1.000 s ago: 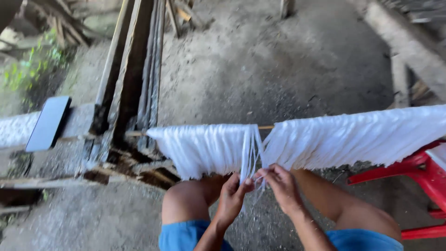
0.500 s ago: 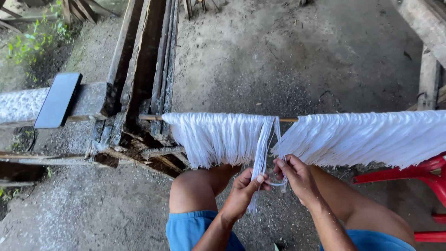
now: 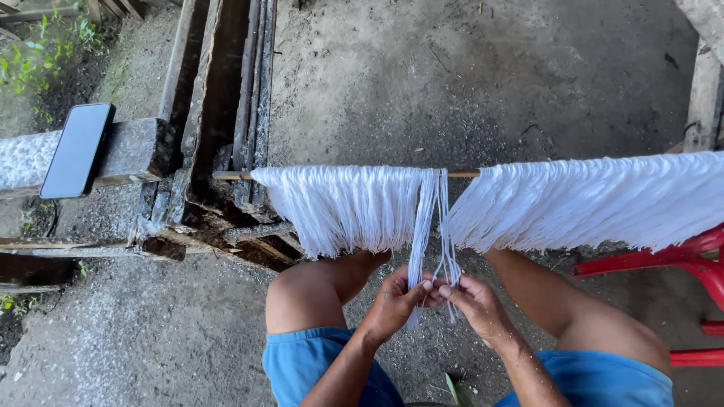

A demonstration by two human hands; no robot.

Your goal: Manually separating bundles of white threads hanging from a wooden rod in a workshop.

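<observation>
White yarn (image 3: 339,205) hangs in thick skeins over a thin wooden rod (image 3: 231,175) that runs across the view at knee height. A second, wider mass of yarn (image 3: 596,200) hangs on the right. Between them a thin bunch of strands (image 3: 428,218) drops straight down. My left hand (image 3: 396,303) pinches that bunch near its lower end. My right hand (image 3: 469,301) grips neighbouring strands just beside it, fingertips almost touching the left. My bare knees and blue shorts (image 3: 324,369) are below.
A dark phone (image 3: 78,150) lies on a concrete beam (image 3: 23,162) at the left. Old wooden planks (image 3: 219,98) and a frame stand behind the rod's left end. A red plastic chair (image 3: 679,260) is at the right. The ground is bare concrete.
The view has shifted so the rod sits a little lower and further right. Both hands have pulled a thin bunch of strands away from the left skein and now hold it lower.
</observation>
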